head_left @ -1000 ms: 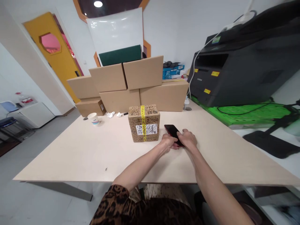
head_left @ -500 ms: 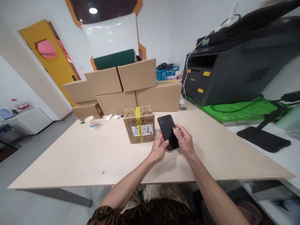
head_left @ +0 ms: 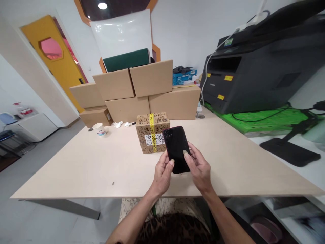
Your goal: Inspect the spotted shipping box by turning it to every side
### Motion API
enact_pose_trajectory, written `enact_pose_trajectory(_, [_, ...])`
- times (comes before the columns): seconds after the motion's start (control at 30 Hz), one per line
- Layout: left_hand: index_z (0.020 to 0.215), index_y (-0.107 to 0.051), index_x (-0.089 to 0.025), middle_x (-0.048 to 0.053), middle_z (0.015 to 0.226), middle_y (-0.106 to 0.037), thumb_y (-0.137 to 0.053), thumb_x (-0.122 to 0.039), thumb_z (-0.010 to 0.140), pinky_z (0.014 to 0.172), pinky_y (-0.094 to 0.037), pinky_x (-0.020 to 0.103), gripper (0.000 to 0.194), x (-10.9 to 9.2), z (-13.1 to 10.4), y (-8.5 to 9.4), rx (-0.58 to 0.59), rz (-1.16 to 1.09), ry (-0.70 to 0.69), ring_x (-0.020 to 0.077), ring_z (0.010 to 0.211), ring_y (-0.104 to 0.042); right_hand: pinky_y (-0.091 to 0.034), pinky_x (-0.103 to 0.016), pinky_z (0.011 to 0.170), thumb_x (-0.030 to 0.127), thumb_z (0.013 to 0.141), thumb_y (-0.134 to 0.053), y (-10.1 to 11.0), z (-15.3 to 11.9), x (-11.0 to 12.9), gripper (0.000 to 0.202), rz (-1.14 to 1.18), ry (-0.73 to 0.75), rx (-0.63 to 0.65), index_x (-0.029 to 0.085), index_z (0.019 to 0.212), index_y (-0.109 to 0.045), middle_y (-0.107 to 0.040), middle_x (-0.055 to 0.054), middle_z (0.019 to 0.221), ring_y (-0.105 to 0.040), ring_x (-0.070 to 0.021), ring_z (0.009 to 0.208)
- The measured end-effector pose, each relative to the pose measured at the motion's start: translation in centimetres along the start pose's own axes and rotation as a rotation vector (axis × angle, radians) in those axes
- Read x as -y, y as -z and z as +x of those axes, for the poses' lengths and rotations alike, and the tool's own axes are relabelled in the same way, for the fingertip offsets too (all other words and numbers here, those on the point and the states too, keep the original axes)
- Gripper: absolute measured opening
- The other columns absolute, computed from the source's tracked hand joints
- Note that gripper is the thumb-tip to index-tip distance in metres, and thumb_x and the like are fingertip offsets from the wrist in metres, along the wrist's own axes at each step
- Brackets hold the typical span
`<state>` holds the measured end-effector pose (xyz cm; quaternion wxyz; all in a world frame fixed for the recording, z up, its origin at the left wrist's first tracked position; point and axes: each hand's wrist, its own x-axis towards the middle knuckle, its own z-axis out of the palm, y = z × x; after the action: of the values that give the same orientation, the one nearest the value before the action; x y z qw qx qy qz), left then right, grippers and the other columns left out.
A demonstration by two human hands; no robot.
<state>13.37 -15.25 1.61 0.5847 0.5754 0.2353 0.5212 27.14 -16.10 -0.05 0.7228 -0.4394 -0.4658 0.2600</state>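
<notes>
A black smartphone point(head_left: 176, 147) with a dark face is held upright above the table, tilted slightly left. My left hand point(head_left: 162, 173) grips its lower left edge, thumb on the front. Along the right edge, my right hand point(head_left: 199, 166) is closed on it, its thumb also lying on the face. Just behind the phone stands a small speckled cardboard box point(head_left: 144, 147) with a yellow tape strip and a white label; the phone's upper left corner covers part of its right side.
Several plain cardboard boxes point(head_left: 152, 79) are stacked along the table's back, a dark green box point(head_left: 127, 61) on top. A paper cup point(head_left: 99, 129) and crumpled tissues point(head_left: 118, 124) lie at back left. To the right, a black printer point(head_left: 254, 71) sits on a green pallet point(head_left: 243, 125).
Both hands have brought the phone closer to me and a little left, so it now overlaps the speckled box. The phone stands more upright and squarer to my view.
</notes>
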Motion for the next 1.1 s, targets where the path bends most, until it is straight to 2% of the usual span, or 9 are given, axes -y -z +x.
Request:
enact_pose_trajectory(0.27, [0.16,-0.047,-0.025,0.009,0.152,-0.063,-0.061,-0.044,0.102,0.123,-0.044,0.045,0.062,-1.5,-1.4,1.0,0.04,-0.003,0.007,0.0299,0.143,-0.058,-0.066,-0.037,0.085,0.046,0.093,-0.071,-2.2,-1.4,0.0,0.048,-0.033,0.048,-0.127,0.017,0.131,-0.07,-0.081,-0.013,0.114,-0.08,-0.026,0.098])
enact_pose_trajectory(0.47, [0.162,-0.044,-0.029,0.006,0.157,-0.059,-0.058,-0.042,0.104,0.125,-0.042,0.044,0.061,-2.3,-1.7,1.7,0.077,0.059,0.016,0.0291,0.145,-0.055,-0.065,-0.029,0.07,0.043,0.092,-0.073,-2.2,-1.5,0.1,0.047,-0.032,0.073,-0.089,0.018,0.131,-0.068,-0.083,-0.008,0.094,-0.079,-0.0201,0.078])
enact_pose_trajectory(0.67, [0.162,-0.043,-0.03,0.006,0.154,-0.061,-0.057,-0.043,0.104,0.125,-0.04,0.044,0.06,-2.7,-1.5,2.1,0.084,0.102,0.002,0.0277,0.142,-0.056,-0.062,-0.028,0.061,0.046,0.089,-0.077,-2.3,-1.5,0.1,0.05,0.051,-0.021,-0.059,0.018,0.13,-0.067,-0.08,-0.006,0.084,-0.075,-0.0191,0.068])
enact_pose_trajectory(0.77, [0.16,-0.048,-0.027,0.009,0.142,-0.069,-0.061,-0.048,0.102,0.118,-0.048,0.045,0.063,-3.0,-1.3,2.6,0.094,0.184,0.018,0.0279,0.128,-0.065,-0.06,-0.028,0.059,0.049,0.085,-0.08,-2.9,-1.4,0.2,0.056,0.158,-0.099,-0.126,0.018,0.13,-0.066,-0.076,-0.002,0.074,-0.073,-0.0188,0.064])
enact_pose_trajectory(0.87, [0.156,-0.054,-0.024,0.012,0.125,-0.073,-0.062,-0.055,0.099,0.095,-0.06,0.042,0.066,-2.8,-1.0,4.1,0.1,0.25,0.035,0.0241,0.099,-0.071,-0.059,-0.027,0.056,0.05,0.078,-0.086,-3.4,-1.4,0.4,0.072,0.299,-0.198,-0.194,0.018,0.138,-0.061,-0.072,0.001,0.069,-0.068,-0.0162,0.057])
enact_pose_trajectory(0.93, [0.152,-0.058,-0.023,0.013,0.122,-0.073,-0.06,-0.059,0.099,0.083,-0.061,0.038,0.064,-2.4,-0.5,5.9,0.011,0.273,-0.017,0.0215,0.09,-0.071,-0.059,-0.028,0.055,0.048,0.072,-0.09,-3.6,-1.4,0.7,0.083,0.382,-0.276,-0.217,0.019,0.142,-0.057,-0.074,0.001,0.075,-0.066,-0.0145,0.054])
enact_pose_trajectory(1.0, [0.148,-0.061,-0.025,0.013,0.124,-0.071,-0.062,-0.059,0.097,0.084,-0.06,0.038,0.061,-2.1,0.3,8.1,-0.224,0.323,-0.159,0.0232,0.098,-0.07,-0.06,-0.03,0.055,0.046,0.068,-0.094,-3.7,-1.4,1.1,0.088,0.439,-0.334,-0.226,0.019,0.142,-0.057,-0.077,-0.001,0.082,-0.063,-0.0127,0.051])
enact_pose_trajectory(1.07, [0.155,-0.05,-0.029,0.014,0.143,-0.061,-0.067,-0.06,0.093,0.101,-0.055,0.046,0.072,-1.9,1.7,10.5,-0.394,0.439,-0.259,0.0292,0.122,-0.063,-0.061,-0.03,0.055,0.045,0.065,-0.095,-3.8,-1.4,1.5,0.087,0.471,-0.358,-0.233,0.019,0.14,-0.059,-0.078,-0.002,0.086,-0.061,-0.0108,0.048])
enact_pose_trajectory(1.1, [0.162,-0.039,-0.031,0.016,0.157,-0.051,-0.071,-0.062,0.089,0.11,-0.05,0.051,0.085,-2.0,2.6,11.6,-0.394,0.49,-0.265,0.0333,0.136,-0.055,-0.061,-0.03,0.055,0.044,0.064,-0.096,-3.8,-1.3,1.7,0.086,0.48,-0.362,-0.237,0.019,0.138,-0.06,-0.078,-0.002,0.087,-0.06,-0.0103,0.048])
